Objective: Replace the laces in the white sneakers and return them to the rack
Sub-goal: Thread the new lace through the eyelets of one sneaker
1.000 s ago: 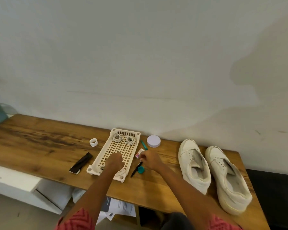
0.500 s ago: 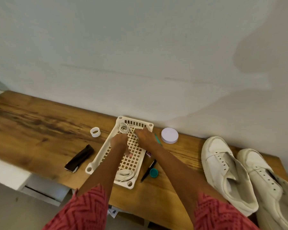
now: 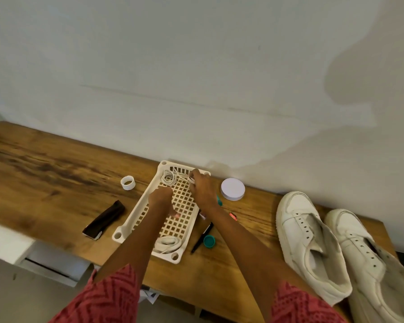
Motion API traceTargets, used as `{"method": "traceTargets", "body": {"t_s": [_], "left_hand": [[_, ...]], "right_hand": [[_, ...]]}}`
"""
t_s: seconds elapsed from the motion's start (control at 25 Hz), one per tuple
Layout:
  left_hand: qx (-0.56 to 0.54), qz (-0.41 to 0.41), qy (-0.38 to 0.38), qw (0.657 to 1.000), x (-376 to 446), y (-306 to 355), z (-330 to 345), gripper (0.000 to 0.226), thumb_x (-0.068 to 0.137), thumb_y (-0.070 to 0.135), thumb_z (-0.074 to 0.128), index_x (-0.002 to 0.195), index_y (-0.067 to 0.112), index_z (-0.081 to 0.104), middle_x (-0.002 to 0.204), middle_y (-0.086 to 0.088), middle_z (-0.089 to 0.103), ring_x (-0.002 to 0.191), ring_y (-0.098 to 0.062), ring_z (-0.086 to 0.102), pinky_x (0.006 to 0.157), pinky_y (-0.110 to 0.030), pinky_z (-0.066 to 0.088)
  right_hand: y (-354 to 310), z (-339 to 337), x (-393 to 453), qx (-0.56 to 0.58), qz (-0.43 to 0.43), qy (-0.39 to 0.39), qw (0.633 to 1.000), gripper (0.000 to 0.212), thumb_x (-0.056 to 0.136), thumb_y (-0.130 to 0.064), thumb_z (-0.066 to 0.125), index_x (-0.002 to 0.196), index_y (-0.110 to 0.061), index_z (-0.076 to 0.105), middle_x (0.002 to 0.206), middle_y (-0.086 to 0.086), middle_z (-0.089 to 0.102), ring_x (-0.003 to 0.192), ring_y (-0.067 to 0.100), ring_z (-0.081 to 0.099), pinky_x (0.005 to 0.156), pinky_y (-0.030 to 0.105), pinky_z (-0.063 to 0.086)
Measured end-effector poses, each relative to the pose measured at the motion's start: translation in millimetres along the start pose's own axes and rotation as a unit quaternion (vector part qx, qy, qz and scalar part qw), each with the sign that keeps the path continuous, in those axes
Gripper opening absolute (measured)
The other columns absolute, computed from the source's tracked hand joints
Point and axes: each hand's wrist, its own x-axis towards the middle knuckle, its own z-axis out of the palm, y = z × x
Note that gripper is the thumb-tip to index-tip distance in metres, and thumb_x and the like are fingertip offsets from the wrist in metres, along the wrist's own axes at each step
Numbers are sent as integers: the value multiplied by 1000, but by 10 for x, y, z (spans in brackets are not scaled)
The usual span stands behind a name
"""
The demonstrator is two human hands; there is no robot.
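Observation:
A cream plastic grid tray [image 3: 135,212] lies on the wooden table [image 3: 44,178]. At its far end sits a coiled white lace [image 3: 169,177]. Beside that coil my right hand [image 3: 202,187] pinches a second coiled white lace. My left hand [image 3: 161,196] hovers over the tray's middle with curled fingers; nothing shows in it. A flat bundle of old white laces [image 3: 167,243] lies at the tray's near end. Two unlaced white sneakers [image 3: 306,243] [image 3: 369,259] stand at the table's right end.
A white tape roll [image 3: 127,182] and a dark folded strap [image 3: 104,220] lie left of the tray. A white round lid [image 3: 233,189], a black pen [image 3: 202,237], a teal cap [image 3: 209,241] and small items lie to its right. The wall runs right behind the table.
My right hand has moved from beside the tray to its far end and pinched a lace coil. My left hand has moved up the tray, uncovering the old lace bundle. The camera has moved closer.

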Motion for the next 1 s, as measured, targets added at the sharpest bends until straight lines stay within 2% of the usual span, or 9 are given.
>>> {"method": "traceTargets", "body": {"t_s": [0.12, 0.24, 0.32, 0.4, 0.48, 0.6, 0.76, 0.92, 1.0], "left_hand": [[-35, 9, -40, 999, -140, -74, -94, 66, 74, 40, 76, 125, 8, 51, 128, -8, 56, 119, -24, 53, 98, -32, 42], [-171, 53, -17, 984, -422, -17, -214, 47, 83, 29, 70, 121, 6, 58, 122, -9, 61, 115, -23, 55, 94, -27, 41], [-337, 55, 51, 938, -699, 161, -360, 29, 88, 28, 64, 102, 2, 66, 98, -9, 67, 96, -23, 63, 84, -30, 46], [-501, 37, 49, 863, -1052, 445, -571, 33, 92, 36, 56, 91, 4, 66, 85, -8, 66, 79, -21, 63, 81, -35, 51], [-612, 32, 9, 790, -1400, 699, -751, 37, 94, 40, 51, 98, 6, 64, 90, -8, 65, 76, -15, 62, 73, -33, 53], [-674, 82, 5, 734, -1930, 980, -996, 31, 92, 29, 59, 104, 1, 62, 99, -15, 67, 77, -19, 65, 70, -29, 55], [-690, 104, 26, 716, -2436, 1246, -1186, 22, 86, 9, 66, 102, -5, 63, 102, -21, 66, 71, -22, 65, 60, -22, 57], [-681, 106, 36, 724, -2741, 1509, -1207, 28, 81, -4, 68, 108, -7, 62, 110, -25, 64, 77, -26, 65, 75, -29, 54], [-703, 110, 43, 701, -2842, 1625, -1210, 30, 81, -7, 66, 110, -7, 61, 111, -24, 63, 88, -31, 64, 78, -32, 54]], "right_hand": [[26, -348, -175, 154, 18, 36, 987, 22, 84, 1, 57, 106, -2, 54, 79, 5, 60, 70, 18, 55, 61, 26, 42], [49, -891, -369, 183, 58, 5, 981, 23, 82, -2, 63, 103, -8, 56, 66, -10, 51, 57, 3, 47, 51, 8, 36], [47, -1235, -539, 203, 69, -14, 977, 25, 81, -3, 65, 101, -14, 54, 66, -5, 53, 57, 6, 49, 55, 13, 39], [-52, -1568, -796, 226, 75, -19, 971, 27, 80, 0, 64, 100, -14, 52, 66, 4, 57, 56, 13, 52, 59, 25, 44], [-190, -1835, -1093, 243, 84, -17, 966, 29, 81, 0, 63, 105, -11, 52, 70, 9, 59, 58, 16, 54, 56, 23, 45], [-399, -2170, -1524, 255, 78, 6, 964, 33, 83, -2, 63, 114, -6, 52, 82, 15, 62, 66, 20, 59, 56, 20, 48], [-510, -2526, -1885, 247, 63, 30, 966, 35, 83, -3, 62, 117, -5, 51, 90, 21, 64, 70, 20, 60, 52, 15, 46], [-463, -2895, -2171, 233, 47, 25, 971, 37, 84, -3, 64, 118, -4, 52, 90, 17, 62, 69, 18, 59, 51, 14, 45], [-369, -3069, -2283, 235, 59, 52, 969, 38, 84, -4, 64, 121, -5, 51, 96, 20, 63, 70, 17, 60, 51, 16, 46]]}}
